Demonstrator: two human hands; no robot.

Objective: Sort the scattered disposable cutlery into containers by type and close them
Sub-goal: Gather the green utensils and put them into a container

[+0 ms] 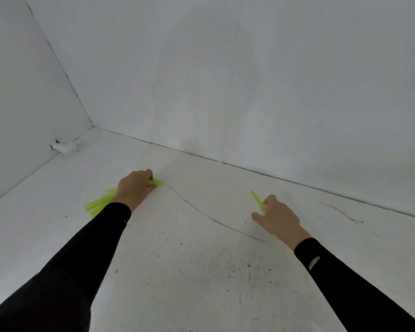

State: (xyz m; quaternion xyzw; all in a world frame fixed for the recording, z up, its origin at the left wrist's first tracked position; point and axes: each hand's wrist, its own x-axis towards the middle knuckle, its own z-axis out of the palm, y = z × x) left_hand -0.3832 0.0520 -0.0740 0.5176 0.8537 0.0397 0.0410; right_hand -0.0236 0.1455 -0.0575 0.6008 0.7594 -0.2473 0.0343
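Observation:
My left hand (135,188) grips a bunch of lime-green plastic cutlery (98,205) low over the white surface. Handles fan out to the left below my wrist, and a bit of green shows past my fingertips. My right hand (277,218) pinches a single lime-green piece (256,199) that points up and to the left. The blur hides which type each piece is. No container is in view.
The white tabletop (189,259) is speckled with dark spots and crossed by a thin brownish crack. White walls close it in at the back and on the left. A small white scrap (65,146) lies at the left wall's base.

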